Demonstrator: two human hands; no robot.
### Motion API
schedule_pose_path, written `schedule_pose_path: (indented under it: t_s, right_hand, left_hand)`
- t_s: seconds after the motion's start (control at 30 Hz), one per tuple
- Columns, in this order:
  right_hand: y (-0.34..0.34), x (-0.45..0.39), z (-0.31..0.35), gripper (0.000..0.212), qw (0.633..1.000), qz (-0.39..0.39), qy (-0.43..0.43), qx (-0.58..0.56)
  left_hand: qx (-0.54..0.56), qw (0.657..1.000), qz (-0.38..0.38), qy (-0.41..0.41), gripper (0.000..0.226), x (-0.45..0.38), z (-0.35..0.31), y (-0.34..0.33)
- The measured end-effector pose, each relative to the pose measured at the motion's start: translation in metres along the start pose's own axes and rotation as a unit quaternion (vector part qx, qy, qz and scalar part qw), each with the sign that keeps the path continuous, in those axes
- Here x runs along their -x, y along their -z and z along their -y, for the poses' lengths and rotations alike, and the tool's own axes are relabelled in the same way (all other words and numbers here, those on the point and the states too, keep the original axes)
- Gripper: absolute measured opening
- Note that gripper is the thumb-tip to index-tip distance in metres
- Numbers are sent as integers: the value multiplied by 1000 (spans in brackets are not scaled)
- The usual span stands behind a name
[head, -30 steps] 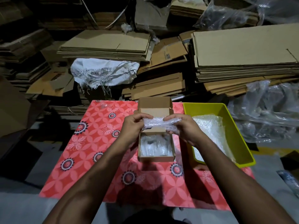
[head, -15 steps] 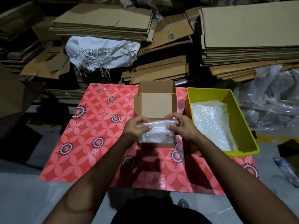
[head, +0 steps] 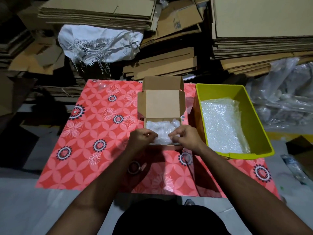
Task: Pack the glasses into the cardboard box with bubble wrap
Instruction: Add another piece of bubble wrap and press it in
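While both hands pinch it, left hand (head: 143,138), right hand (head: 185,137), bubble-wrapped bundle (head: 162,131) lies crosswise in cardboard box (head: 161,106)

- Bare left hand (head: 142,137) and bare right hand (head: 186,136), no rings visible.
- Both forearms bare, with no sleeves or watch.
- Black garment (head: 169,219) on the body at the bottom edge.

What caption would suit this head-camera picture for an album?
Both hands, left hand and right hand, press a bubble-wrapped bundle into an open cardboard box beside a yellow bin.
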State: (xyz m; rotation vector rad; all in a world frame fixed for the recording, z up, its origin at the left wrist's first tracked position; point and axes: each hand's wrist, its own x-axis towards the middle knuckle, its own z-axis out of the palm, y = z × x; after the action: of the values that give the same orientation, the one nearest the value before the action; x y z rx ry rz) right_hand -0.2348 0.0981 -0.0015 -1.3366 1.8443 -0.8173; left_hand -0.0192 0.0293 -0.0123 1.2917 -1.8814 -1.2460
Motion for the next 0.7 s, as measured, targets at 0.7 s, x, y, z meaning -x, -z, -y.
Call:
schedule_pose_path:
  t_s: [0.7]
  right_hand:
    - [-40,22,6,19,908,25,140,395]
  left_hand:
    - [-250,950,37,-183,18,1,25,-6]
